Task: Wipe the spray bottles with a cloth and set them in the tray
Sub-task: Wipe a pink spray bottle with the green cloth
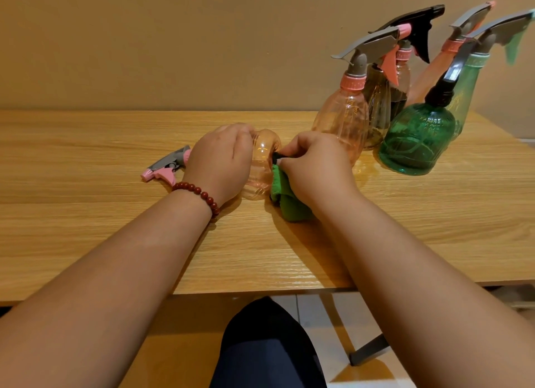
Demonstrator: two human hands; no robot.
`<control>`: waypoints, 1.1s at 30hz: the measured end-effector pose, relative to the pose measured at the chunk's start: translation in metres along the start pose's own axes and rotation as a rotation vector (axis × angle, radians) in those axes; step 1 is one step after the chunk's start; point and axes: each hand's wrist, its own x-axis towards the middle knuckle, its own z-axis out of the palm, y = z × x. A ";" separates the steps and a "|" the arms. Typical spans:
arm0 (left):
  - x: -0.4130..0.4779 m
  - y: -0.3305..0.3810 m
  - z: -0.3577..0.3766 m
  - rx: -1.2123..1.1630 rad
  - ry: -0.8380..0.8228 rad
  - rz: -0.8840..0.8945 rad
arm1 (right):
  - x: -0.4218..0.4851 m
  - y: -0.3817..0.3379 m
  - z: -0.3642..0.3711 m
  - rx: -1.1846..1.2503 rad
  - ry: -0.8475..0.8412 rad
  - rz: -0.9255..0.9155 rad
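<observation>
Dark-clad knee (269, 344) pokes out below the table (86, 162) edge. Left hand (221, 162) wraps the pink bottle (262, 167), lying sideways mid-table; right hand (314, 167) pinches the green cloth (289, 202) against its base. Other bottles (344, 118) stand grouped far right

Wood-grain table (86, 243) against a tan wall (144, 40); below its front edge, pale floor tiles (309, 312) (crossed by a dark metal bar (367, 350)).
</observation>
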 end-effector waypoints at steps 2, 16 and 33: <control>-0.001 0.001 0.000 -0.006 0.000 0.006 | 0.002 0.002 0.003 -0.031 0.030 -0.013; -0.002 0.000 -0.001 -0.030 0.008 0.009 | -0.012 0.009 -0.006 -0.101 -0.009 -0.124; -0.011 0.002 -0.005 -0.053 0.040 0.083 | -0.032 0.044 -0.039 -0.610 -0.303 -0.541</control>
